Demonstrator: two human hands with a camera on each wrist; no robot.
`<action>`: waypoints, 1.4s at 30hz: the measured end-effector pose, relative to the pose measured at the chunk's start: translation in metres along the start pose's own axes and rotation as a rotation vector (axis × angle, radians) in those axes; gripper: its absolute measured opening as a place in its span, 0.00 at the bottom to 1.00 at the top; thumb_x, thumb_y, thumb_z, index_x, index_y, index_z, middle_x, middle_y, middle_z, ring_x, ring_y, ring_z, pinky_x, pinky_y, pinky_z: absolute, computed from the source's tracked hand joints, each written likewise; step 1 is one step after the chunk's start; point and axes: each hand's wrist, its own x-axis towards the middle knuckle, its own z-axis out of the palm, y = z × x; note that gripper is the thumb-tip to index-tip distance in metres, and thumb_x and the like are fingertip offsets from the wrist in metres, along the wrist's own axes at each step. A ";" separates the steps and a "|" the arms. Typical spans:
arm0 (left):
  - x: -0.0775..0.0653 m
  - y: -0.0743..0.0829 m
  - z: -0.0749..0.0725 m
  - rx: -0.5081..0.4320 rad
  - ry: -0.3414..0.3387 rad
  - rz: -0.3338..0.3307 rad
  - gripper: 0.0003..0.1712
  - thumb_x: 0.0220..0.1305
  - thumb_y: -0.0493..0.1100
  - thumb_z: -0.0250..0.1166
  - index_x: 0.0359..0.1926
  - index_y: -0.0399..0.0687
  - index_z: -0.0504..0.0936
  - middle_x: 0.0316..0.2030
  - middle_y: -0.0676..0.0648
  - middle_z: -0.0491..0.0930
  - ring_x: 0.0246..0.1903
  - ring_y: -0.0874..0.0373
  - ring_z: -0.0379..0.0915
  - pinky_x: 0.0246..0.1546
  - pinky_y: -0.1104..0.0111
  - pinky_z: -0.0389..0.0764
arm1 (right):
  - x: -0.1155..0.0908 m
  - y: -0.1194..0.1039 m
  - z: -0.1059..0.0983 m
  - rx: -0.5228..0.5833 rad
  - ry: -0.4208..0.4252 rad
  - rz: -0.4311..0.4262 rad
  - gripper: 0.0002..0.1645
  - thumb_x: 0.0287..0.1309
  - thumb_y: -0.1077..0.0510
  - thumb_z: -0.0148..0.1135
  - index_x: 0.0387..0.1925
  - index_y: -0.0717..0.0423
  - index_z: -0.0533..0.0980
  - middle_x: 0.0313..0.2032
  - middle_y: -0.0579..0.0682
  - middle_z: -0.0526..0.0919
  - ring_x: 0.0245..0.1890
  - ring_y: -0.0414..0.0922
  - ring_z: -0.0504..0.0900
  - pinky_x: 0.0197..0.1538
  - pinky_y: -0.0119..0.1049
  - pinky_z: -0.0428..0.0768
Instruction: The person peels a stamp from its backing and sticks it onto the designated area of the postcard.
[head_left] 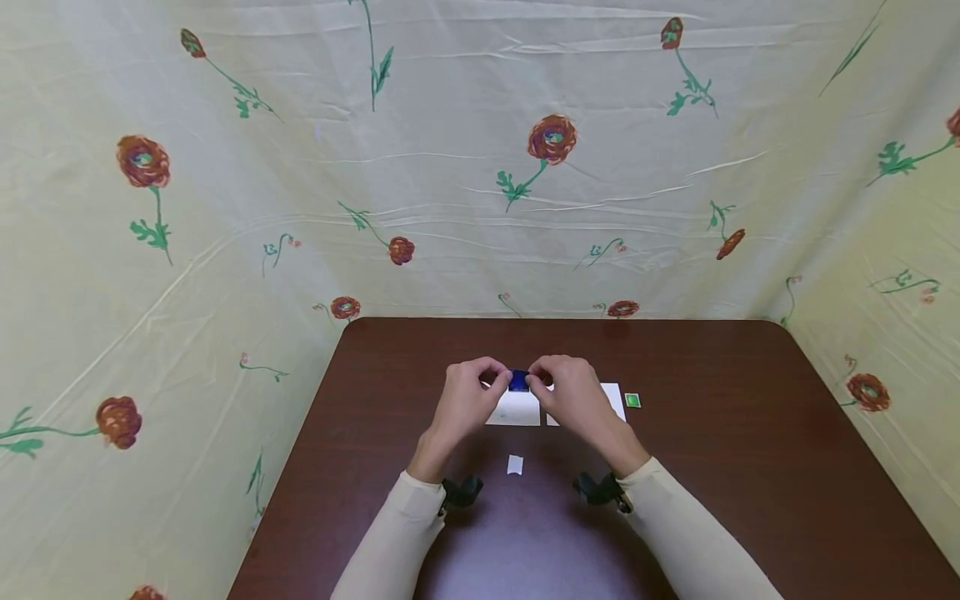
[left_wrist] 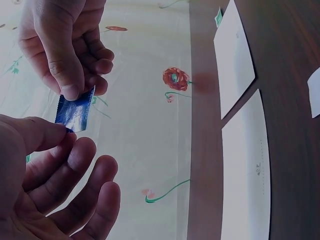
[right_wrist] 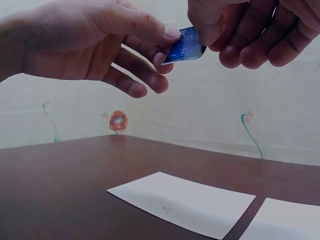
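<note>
The left hand (head_left: 462, 402) pinches one end of a small blue rectangular piece of glossy paper (head_left: 519, 381) between thumb and forefinger, its other fingers loosely spread; the right hand (head_left: 576, 395) pinches the opposite end, its remaining fingers half curled. The piece looks very light, thin and bendable, likely to crease or tear if pulled, and its sheen suggests it could slip; the edges or corners seem the best hold. Below lie two white rectangular paper sheets (head_left: 516, 410) (head_left: 612, 400), side by side on the dark brown wooden table (head_left: 750, 475). The left wrist view shows the blue piece's toothed edge, lost in the head view; the right wrist view shows it held in the air, well above the table. The head view alone shows in full the small green-and-white square (head_left: 633, 401) at far right and the little white paper slip (head_left: 515, 465) nearer.
</note>
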 end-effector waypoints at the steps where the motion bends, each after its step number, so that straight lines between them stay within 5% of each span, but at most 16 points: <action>1: 0.002 0.000 0.000 0.002 0.002 0.003 0.06 0.65 0.45 0.68 0.34 0.50 0.88 0.29 0.54 0.86 0.27 0.62 0.79 0.31 0.71 0.81 | 0.001 0.000 0.000 0.004 -0.002 0.007 0.04 0.60 0.56 0.69 0.33 0.51 0.85 0.30 0.45 0.87 0.28 0.41 0.81 0.35 0.35 0.81; 21: 0.032 -0.009 0.011 0.056 -0.066 -0.044 0.08 0.66 0.47 0.68 0.33 0.49 0.88 0.26 0.54 0.85 0.26 0.63 0.76 0.28 0.71 0.77 | 0.020 0.020 0.008 0.051 -0.038 0.116 0.06 0.60 0.53 0.70 0.32 0.51 0.84 0.24 0.43 0.84 0.22 0.38 0.76 0.28 0.32 0.76; 42: 0.047 -0.032 0.034 0.086 -0.153 -0.150 0.08 0.65 0.46 0.68 0.32 0.47 0.87 0.24 0.53 0.84 0.23 0.62 0.76 0.24 0.71 0.77 | 0.032 0.044 0.030 0.093 -0.133 0.248 0.08 0.61 0.53 0.68 0.30 0.51 0.85 0.23 0.44 0.83 0.23 0.41 0.76 0.26 0.33 0.75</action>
